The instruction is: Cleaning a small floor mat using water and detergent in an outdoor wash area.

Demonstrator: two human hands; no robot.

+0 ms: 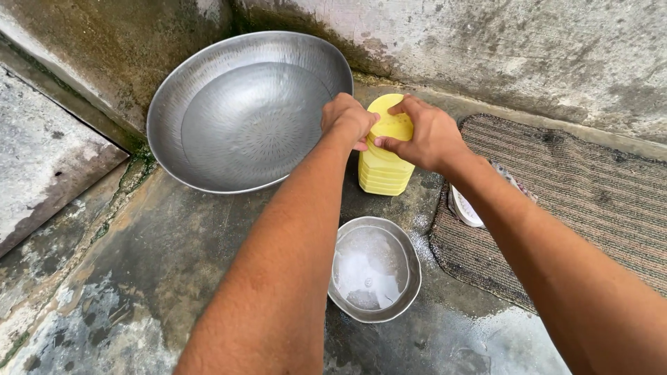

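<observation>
Wet concrete floor (174, 264), stained wall (556, 48), striped mat (590, 180)

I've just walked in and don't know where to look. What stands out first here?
Both hands, left hand and right hand, grip a yellow ribbed container at the centre. Behind it a large metal basin leans against the stained wall, and a small metal bowl holding soapy water sits on the wet floor below.
</observation>
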